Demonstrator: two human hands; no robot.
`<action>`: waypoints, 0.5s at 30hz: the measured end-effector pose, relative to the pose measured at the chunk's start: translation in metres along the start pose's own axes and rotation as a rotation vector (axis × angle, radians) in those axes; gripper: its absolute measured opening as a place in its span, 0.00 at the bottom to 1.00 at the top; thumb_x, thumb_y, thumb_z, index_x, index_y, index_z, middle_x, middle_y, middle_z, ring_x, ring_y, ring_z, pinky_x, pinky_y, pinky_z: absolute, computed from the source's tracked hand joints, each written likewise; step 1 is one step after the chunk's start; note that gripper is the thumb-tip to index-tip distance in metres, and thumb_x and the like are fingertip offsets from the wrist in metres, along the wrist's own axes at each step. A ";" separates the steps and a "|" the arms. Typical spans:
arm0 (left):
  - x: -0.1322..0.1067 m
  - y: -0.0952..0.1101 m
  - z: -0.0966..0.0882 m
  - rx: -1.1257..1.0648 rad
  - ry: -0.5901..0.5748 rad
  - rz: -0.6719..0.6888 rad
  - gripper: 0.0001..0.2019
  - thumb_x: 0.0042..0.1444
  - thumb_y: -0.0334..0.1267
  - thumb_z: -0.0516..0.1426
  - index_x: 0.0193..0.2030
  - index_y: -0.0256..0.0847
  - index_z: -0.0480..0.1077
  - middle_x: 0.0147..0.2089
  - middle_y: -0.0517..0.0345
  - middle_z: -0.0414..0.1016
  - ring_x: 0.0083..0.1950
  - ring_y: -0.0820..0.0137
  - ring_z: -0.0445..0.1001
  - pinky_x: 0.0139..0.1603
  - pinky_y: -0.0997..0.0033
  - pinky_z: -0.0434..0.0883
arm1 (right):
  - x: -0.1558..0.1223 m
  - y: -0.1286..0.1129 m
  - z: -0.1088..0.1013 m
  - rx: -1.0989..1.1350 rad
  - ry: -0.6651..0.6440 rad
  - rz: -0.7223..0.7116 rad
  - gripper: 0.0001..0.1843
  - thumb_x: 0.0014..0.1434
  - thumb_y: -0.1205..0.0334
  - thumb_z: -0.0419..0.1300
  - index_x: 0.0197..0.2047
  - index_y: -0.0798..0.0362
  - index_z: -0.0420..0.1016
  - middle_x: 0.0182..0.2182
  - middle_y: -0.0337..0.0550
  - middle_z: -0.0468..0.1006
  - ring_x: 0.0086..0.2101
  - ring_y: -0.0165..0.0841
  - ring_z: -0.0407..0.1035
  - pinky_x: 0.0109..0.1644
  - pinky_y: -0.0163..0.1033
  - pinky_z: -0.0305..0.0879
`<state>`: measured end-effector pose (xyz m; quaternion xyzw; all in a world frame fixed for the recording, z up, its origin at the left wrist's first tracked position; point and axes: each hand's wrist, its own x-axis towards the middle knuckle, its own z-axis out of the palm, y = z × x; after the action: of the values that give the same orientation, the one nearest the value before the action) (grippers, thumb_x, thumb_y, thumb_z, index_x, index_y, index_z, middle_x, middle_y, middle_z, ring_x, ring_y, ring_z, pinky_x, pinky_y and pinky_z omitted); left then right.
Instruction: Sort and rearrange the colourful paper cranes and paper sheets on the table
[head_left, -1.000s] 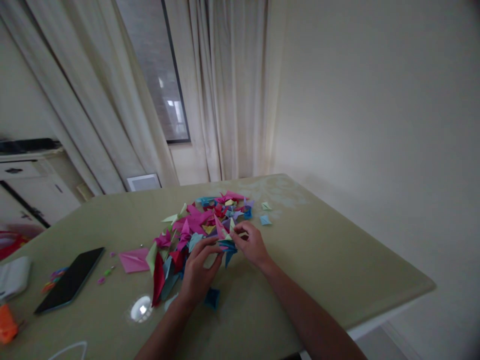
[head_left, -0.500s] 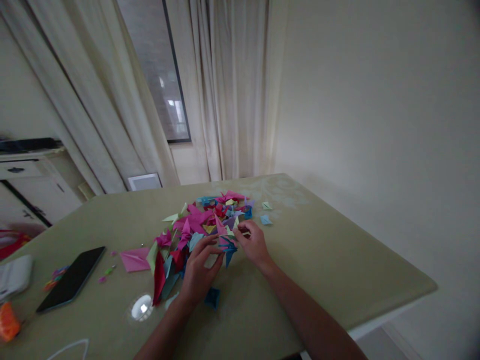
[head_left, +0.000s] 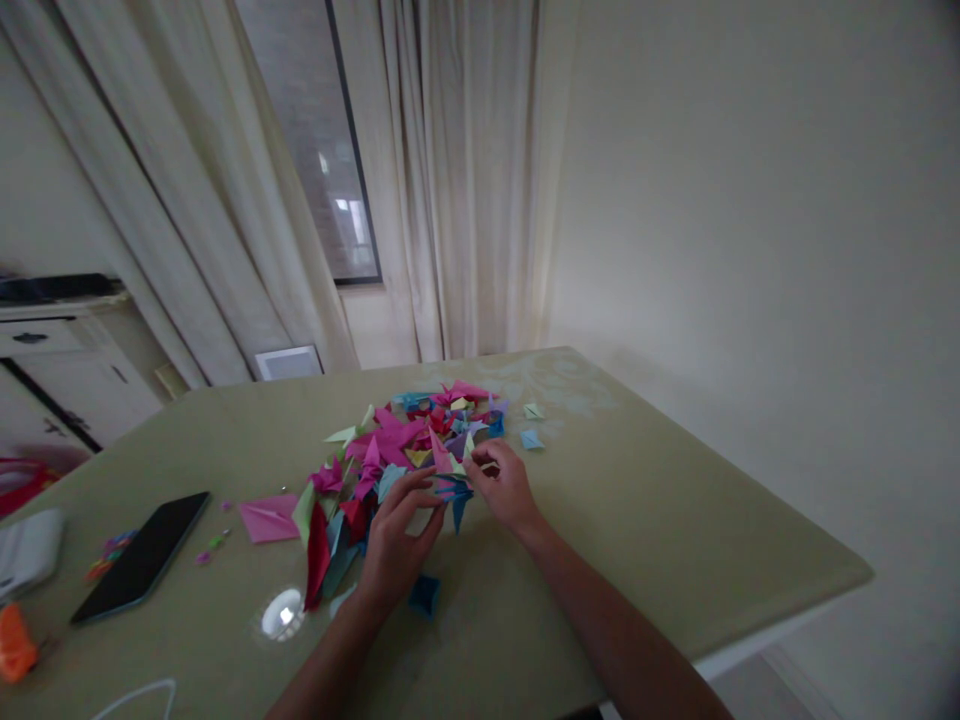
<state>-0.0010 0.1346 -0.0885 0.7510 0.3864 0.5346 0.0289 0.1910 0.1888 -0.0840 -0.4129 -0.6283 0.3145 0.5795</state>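
A heap of folded paper pieces [head_left: 390,445] in pink, red, blue and pale green lies in the middle of the olive-green table [head_left: 660,540]. My left hand [head_left: 396,540] and my right hand [head_left: 504,484] meet over the heap's near edge. Together they pinch a small blue folded paper piece [head_left: 454,497], fingers closed on it from both sides. A loose dark blue piece [head_left: 425,594] lies beside my left wrist.
A black phone [head_left: 141,556] lies at the left, with a flat pink paper sheet [head_left: 268,519] and small coloured bits near it. A bright light reflection [head_left: 283,614] shows on the table. Two small pale pieces [head_left: 532,425] lie beyond the heap. Curtains and a wall stand behind.
Both hands stay at the same spot; the fingers have shifted slightly on the blue piece. The view has barely moved.
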 end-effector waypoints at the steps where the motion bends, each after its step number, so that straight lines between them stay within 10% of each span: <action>1: 0.000 0.000 0.000 0.004 0.008 0.004 0.04 0.64 0.30 0.63 0.40 0.44 0.76 0.55 0.51 0.80 0.54 0.64 0.81 0.54 0.63 0.79 | -0.001 -0.001 0.001 0.010 -0.022 0.002 0.11 0.61 0.54 0.66 0.35 0.52 0.74 0.38 0.42 0.73 0.32 0.31 0.73 0.32 0.34 0.73; 15: 0.001 -0.005 -0.002 0.035 0.110 -0.032 0.03 0.64 0.32 0.63 0.41 0.45 0.76 0.40 0.58 0.82 0.43 0.66 0.82 0.45 0.67 0.78 | -0.003 -0.004 -0.003 0.043 -0.226 -0.149 0.08 0.61 0.56 0.70 0.39 0.51 0.81 0.41 0.43 0.75 0.38 0.33 0.74 0.41 0.37 0.75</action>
<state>-0.0053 0.1379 -0.0888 0.7147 0.4088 0.5675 0.0029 0.1933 0.1838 -0.0812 -0.3144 -0.7117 0.3286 0.5354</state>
